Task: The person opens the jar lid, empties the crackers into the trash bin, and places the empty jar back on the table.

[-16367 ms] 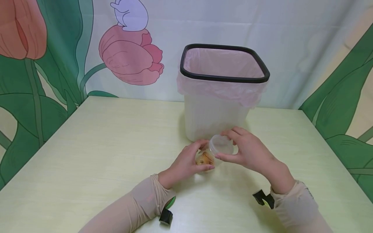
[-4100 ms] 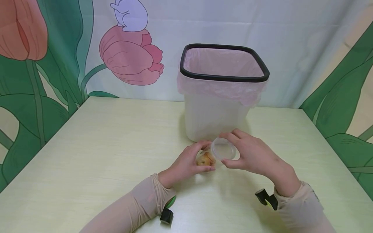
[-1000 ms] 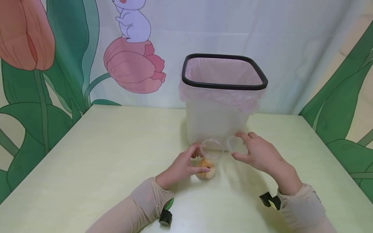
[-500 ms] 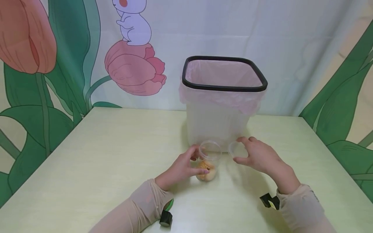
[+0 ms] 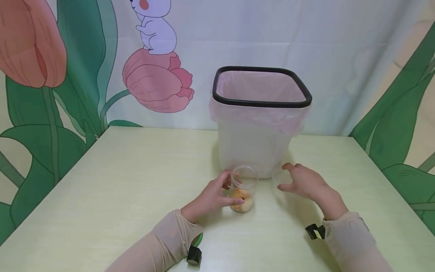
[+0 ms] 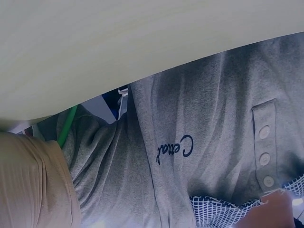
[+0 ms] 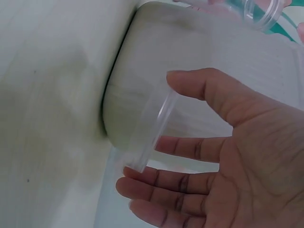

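Observation:
In the head view, my left hand [image 5: 209,196] grips a clear plastic jar [image 5: 249,186] that stands upright on the table, its round mouth uncovered. Orange-brown and pale rounded pieces [image 5: 243,202] lie at the bottom of the jar. To the right, my right hand [image 5: 307,184] pinches a clear round lid [image 5: 280,179] by its edge, thumb on one side and fingertips on the other. The right wrist view shows this lid [image 7: 154,126] edge-on between the thumb and fingers. The left wrist view shows neither the left hand nor the jar.
Right behind the jar and lid stands a white bin [image 5: 253,141] with a black rim and a pink liner. The pale table [image 5: 153,166] reaches a printed curtain [image 5: 336,75] at the back. Small black devices sit at both wrists.
The lid was close against the jar's mouth, which leaned right; now the jar stands upright and the right hand has carried the lid off to the right. The head view has tilted slightly up.

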### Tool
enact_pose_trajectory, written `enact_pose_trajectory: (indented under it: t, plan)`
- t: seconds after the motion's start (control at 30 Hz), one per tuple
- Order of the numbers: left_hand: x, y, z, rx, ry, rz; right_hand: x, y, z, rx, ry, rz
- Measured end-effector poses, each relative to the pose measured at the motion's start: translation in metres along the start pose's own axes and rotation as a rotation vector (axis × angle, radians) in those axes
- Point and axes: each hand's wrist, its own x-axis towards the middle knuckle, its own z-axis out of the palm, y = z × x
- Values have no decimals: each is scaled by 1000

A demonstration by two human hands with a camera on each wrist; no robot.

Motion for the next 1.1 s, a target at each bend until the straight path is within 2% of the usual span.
enact_pose_trajectory:
  t: [0.27,0.53,0.8,1.1]
  plan:
    - [1,0,0,-12,1,-4,4,12,6,31,-48,42]
    - [1,-1,0,-10,-1,7,9,24,13,24,-45,49]
    - [0,-3,0,-31,-5,13,11,30,18,20,-79,86]
    - [0,-2,0,-30,-4,15,13,35,23,-2,-61,79]
